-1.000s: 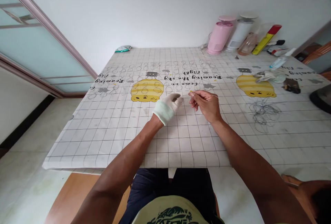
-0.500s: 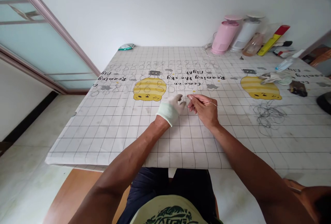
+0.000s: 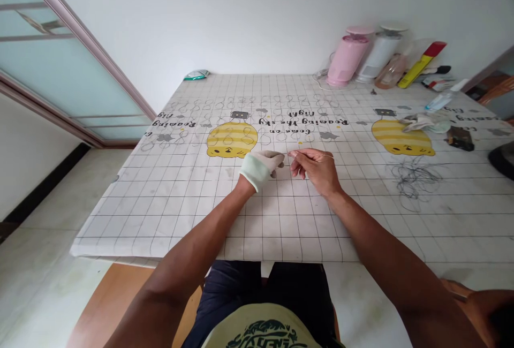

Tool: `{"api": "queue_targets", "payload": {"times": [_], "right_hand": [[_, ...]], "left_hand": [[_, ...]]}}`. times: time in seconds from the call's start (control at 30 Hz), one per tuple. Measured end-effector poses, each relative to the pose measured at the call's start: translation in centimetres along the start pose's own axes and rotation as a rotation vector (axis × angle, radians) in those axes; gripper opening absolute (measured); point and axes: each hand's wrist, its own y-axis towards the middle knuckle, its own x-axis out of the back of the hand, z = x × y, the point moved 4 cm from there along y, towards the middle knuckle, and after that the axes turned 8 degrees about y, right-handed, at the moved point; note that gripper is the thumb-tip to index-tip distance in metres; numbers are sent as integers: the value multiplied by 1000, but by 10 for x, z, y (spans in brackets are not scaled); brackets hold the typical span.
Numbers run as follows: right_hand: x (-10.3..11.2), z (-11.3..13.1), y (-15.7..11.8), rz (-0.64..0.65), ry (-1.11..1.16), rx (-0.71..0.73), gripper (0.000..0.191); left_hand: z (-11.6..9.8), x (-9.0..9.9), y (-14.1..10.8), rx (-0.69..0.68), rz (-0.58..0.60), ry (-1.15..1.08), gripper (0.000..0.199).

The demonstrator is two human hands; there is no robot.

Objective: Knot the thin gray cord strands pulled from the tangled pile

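Note:
My left hand (image 3: 263, 165), in a pale glove with a mint cuff, is closed in a pinch above the tablecloth (image 3: 281, 219). Whatever lies between its fingertips is too small to make out. Just to its right, my bare right hand (image 3: 315, 168) pinches a thin wire (image 3: 327, 156), which runs back over its fingers. A narrow gap separates the two hands' fingertips. Beyond them, several thin wire loops in figure-eight shapes (image 3: 265, 136) lie in rows on the cloth.
A tangle of thin dark wires (image 3: 415, 176) lies to the right. Behind it are a crumpled glove (image 3: 425, 122), a small dark block (image 3: 460, 138) and a clear bottle (image 3: 444, 99). Pink (image 3: 347, 59) and white cylinders (image 3: 381, 53) stand by the wall. A green packet (image 3: 196, 75) sits at the back-left corner.
My left hand has turned, and its spread fingers have closed into a pinch near the right fingertips. My right hand keeps its pinch on the wire, almost in place.

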Motion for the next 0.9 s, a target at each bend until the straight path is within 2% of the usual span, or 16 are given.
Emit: {"api": "queue_targets", "payload": {"times": [0.13, 0.27, 0.47, 0.67, 0.8, 0.9], "right_hand": [[2, 0, 2, 63, 165, -55, 35], [4, 7, 2, 96, 193, -40, 37], [12, 13, 5, 327, 103, -112, 36], [14, 11, 4, 427, 106, -122, 42], [13, 10, 2, 528, 144, -163, 37], [15, 9, 3, 518, 187, -185, 32]], "left_hand": [[2, 3, -1, 27, 70, -221, 25], [1, 4, -1, 28, 118, -276, 24], [-1, 12, -5, -11, 242, -210, 21], [-7, 19, -10, -13, 283, -108, 17], [-8, 18, -15, -34, 375, -107, 17], [-6, 19, -16, -47, 405, -107, 20]]}}
